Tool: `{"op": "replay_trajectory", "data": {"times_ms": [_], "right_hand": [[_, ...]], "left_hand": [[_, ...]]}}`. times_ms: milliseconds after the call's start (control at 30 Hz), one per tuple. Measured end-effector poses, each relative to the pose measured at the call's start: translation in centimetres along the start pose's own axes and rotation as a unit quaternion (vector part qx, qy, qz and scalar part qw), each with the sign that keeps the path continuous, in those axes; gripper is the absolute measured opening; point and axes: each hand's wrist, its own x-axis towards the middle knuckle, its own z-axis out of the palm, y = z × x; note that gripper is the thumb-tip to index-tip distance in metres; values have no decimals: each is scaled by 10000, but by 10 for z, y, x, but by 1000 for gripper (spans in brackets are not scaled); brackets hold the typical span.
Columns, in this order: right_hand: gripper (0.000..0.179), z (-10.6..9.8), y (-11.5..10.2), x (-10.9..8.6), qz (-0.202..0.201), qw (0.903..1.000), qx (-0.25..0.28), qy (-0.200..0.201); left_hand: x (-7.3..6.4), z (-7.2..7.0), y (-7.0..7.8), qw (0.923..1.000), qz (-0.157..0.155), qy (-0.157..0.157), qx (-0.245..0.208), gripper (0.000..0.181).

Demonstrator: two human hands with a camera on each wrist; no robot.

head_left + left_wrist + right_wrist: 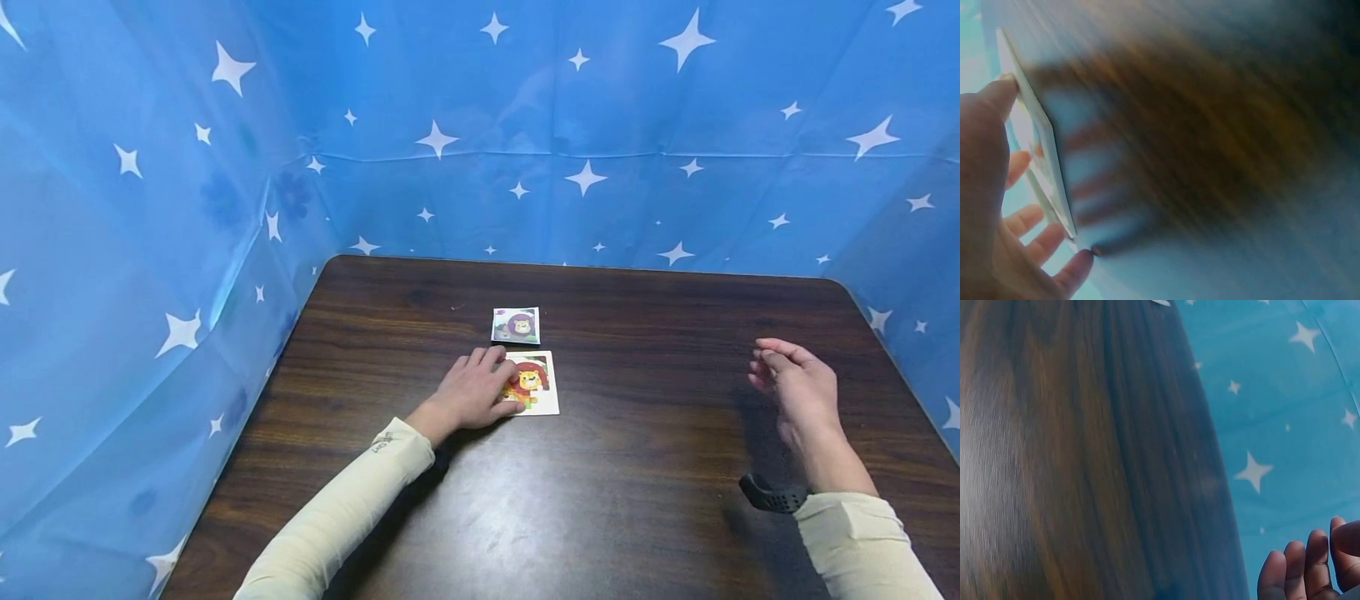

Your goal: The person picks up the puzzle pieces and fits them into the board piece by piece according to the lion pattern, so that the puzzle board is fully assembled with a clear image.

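Observation:
My left hand (474,392) lies over the left part of a flat lion jigsaw puzzle (546,403), its fingers spread and extended. In the left wrist view the thumb (1004,87) touches one edge of the puzzle board, and the other fingers reach past its far side. The lion picture shows in colour, with blank white patches at its right and bottom; the hand hides the left side. Just behind is a small square lion picture card (515,326). Off to the right, my right hand (804,392) is above the table, fingers loosely bent, thumb near the forefinger, with no object showing.
The dark wood-grain table (637,433) has rounded back corners. A blue curtain (555,108) with white stars hangs along the back and both sides. A black band (772,493) is on my right wrist, and pale sleeves (352,492) cover both forearms.

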Motion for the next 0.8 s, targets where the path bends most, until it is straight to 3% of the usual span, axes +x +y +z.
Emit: {"op": "replay_trajectory", "data": {"times_ms": [167, 433, 633, 800], "right_hand": [[18, -23, 0, 0, 65, 9995, 237, 186], [21, -52, -2, -2, 99, 9982, 370, 458], [23, -61, 5, -4, 165, 9956, 190, 906], [20, -67, 6, -6, 157, 9945, 127, 1024]], "left_hand": [[1, -1, -2, 9999, 17, -54, 83, 65], [0, -3, -3, 9996, 275, 89, 8, 63], [-1, -2, -4, 9996, 212, 90, -167, 64], [-1, -1, -6, 9998, 153, -11, -141, 64]]}}
